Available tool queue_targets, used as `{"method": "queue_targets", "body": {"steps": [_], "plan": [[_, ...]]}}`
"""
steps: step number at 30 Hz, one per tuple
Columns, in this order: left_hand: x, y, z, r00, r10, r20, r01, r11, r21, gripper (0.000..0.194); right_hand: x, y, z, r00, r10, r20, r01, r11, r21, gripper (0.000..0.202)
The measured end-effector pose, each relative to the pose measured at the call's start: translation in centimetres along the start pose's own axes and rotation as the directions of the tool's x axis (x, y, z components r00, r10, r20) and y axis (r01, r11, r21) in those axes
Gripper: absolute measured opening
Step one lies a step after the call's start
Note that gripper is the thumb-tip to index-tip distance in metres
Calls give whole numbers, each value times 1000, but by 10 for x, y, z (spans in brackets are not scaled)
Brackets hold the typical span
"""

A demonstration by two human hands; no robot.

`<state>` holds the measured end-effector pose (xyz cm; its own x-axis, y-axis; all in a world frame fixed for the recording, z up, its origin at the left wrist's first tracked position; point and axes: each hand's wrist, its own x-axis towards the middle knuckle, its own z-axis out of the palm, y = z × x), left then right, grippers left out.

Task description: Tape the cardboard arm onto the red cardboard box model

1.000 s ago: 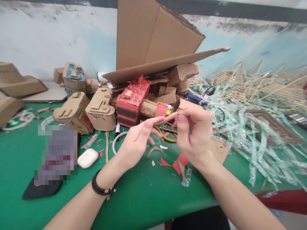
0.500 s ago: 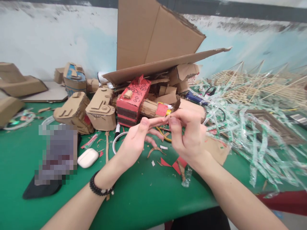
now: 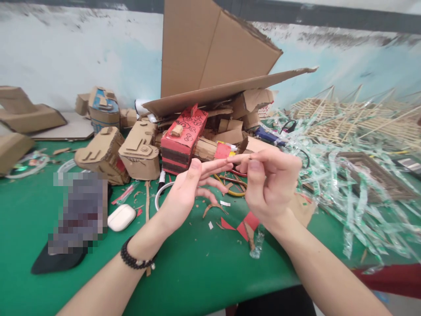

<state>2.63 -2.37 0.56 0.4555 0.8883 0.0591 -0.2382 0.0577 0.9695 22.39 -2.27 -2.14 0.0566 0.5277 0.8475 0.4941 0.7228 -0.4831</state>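
My left hand is raised above the green table, its fingers stretched out toward the right. My right hand has its thumb and index finger pinched together; a tiny dark speck shows at the pinch, too small to name. Another finger of the right hand meets the left fingertips. Just behind the hands lies a red-topped cardboard model with black drawings. Below them are red paper scraps, a curved cardboard strip and a yellow loop-shaped handle.
Two brown cardboard models stand left of the red one. A phone and a white earbud case lie at the left. Tangled clear tape strips and thin wooden sticks cover the right. A large cardboard sheet leans behind.
My right hand has shifted to the right, its pinch drawing away from the left fingertips. My left hand stays in almost the same place with its fingers stretched out.
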Motion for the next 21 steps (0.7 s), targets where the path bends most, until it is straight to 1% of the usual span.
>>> {"method": "queue_targets", "body": {"steps": [3, 8, 10, 13, 16, 18, 21], "plan": [[-1, 1, 0, 999, -30, 19, 31, 999, -44, 81, 0, -3, 2, 998, -32, -50, 33, 999, 8, 21], [-1, 5, 1, 996, -89, 29, 93, 980, -178, 77, 3, -8, 1, 992, -120, -26, 120, 993, -13, 23], [0, 8, 1, 993, -107, 47, 115, 963, -246, 75, 6, -11, -1, 985, -169, 29, 170, 984, -53, 19], [1, 12, 1, 988, -134, 72, 151, 923, -354, 73, 11, -16, -1, 947, -302, 114, 317, 935, -158, 16], [0, 16, 0, 984, -159, 79, 177, 889, -423, 72, 13, -20, 2, 899, -421, 120, 438, 871, -222, 22], [-1, 17, 0, 984, -152, 95, 178, 876, -448, 70, 12, -22, 4, 889, -441, 121, 457, 859, -231, 24], [-3, 17, 1, 984, -120, 130, 167, 870, -464, 68, 10, -24, 5, 909, -395, 136, 416, 884, -212, 22]]}}
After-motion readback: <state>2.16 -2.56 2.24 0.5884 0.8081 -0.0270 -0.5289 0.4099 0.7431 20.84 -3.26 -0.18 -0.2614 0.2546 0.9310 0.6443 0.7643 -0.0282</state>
